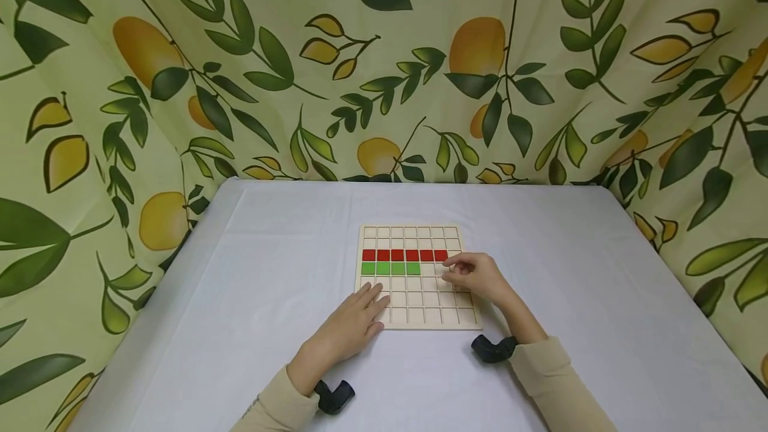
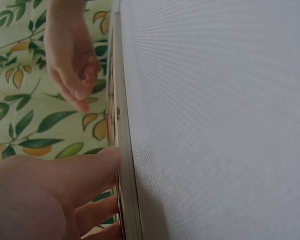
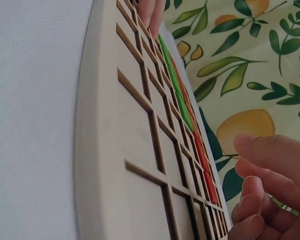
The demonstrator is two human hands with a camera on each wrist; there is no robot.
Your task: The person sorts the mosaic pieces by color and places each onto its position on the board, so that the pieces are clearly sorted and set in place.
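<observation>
A light wooden grid board (image 1: pixel 420 328) lies on the table, with a row of several red square tiles (image 1: pixel 397 255) and, just below it, a shorter row of green square tiles (image 1: pixel 391 269). My left hand (image 1: pixel 350 325) rests on the board's near left corner, fingers spread; in the left wrist view its thumb (image 2: pixel 90 167) touches the board's edge. Over the right side of the board hovers my right hand (image 1: pixel 478 277), near the right end of the red row. Its fingers (image 3: pixel 277 155) are loosely bent, thumb and forefinger apart, and nothing shows between them.
A white cloth covers the table (image 1: pixel 270 245). Behind and at both sides hangs a curtain (image 1: pixel 384 85) printed with leaves and orange fruit. Black devices sit at the left wrist (image 1: pixel 335 397) and the right wrist (image 1: pixel 493 349).
</observation>
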